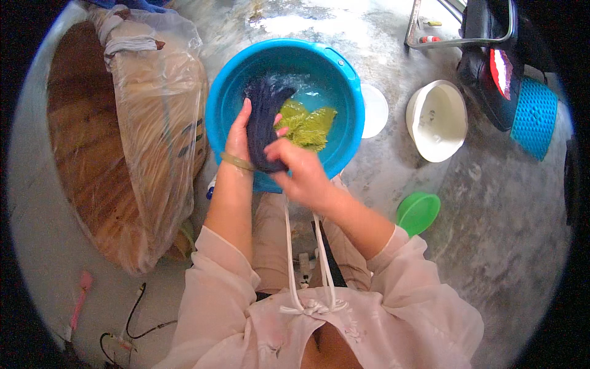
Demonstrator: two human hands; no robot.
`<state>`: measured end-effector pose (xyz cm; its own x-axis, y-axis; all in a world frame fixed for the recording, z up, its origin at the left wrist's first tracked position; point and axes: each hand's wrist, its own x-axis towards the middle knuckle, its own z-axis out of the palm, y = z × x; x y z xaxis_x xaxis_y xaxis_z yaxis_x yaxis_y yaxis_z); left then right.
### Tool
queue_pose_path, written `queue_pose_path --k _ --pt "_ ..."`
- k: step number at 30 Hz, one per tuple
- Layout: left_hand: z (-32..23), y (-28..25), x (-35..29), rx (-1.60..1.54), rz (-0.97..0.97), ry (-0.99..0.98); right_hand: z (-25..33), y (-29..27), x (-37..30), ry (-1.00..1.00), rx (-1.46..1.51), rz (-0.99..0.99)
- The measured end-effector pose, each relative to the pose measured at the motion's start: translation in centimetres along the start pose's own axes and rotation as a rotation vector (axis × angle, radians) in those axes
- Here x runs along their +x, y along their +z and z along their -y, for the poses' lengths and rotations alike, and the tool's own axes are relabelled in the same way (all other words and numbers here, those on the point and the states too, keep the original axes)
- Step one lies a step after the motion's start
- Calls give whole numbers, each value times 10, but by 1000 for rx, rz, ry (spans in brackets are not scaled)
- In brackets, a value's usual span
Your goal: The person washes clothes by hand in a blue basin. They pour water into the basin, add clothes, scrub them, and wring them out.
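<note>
A round blue basin [221,92] with water stands on the concrete floor in front of me. My left hand [238,136] holds a dark navy wet cloth [265,114] from its left side, over the basin's near rim. My right hand [299,169] grips the lower end of the same cloth. A yellow-green cloth [307,126] lies soaking in the water just right of the dark one. A band circles my left wrist.
A large bundle wrapped in clear plastic [153,123] lies on the left. A white lid [373,111], a white bowl [436,120] and a small green bowl [418,212] sit to the right. A blue perforated object [534,120] and metal chair legs [430,37] are at the upper right. Cables [132,320] lie at the lower left.
</note>
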<state>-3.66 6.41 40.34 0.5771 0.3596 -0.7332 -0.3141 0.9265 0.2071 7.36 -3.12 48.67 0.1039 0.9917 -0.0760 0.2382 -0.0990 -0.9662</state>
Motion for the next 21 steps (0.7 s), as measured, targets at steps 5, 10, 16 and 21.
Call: queue_pose_path --k 5,10,16,21 --pt "1 -15 -7 29 101 -132 25 -15 -12 34 156 72" --pt "20 -18 -15 -55 -191 49 13 -41 -9 335 588 -191" --pt "28 36 -42 -284 60 28 -57 -44 9 395 1031 -551" --pt "46 47 -51 -383 179 -6 -71 -21 8 519 1194 -485"
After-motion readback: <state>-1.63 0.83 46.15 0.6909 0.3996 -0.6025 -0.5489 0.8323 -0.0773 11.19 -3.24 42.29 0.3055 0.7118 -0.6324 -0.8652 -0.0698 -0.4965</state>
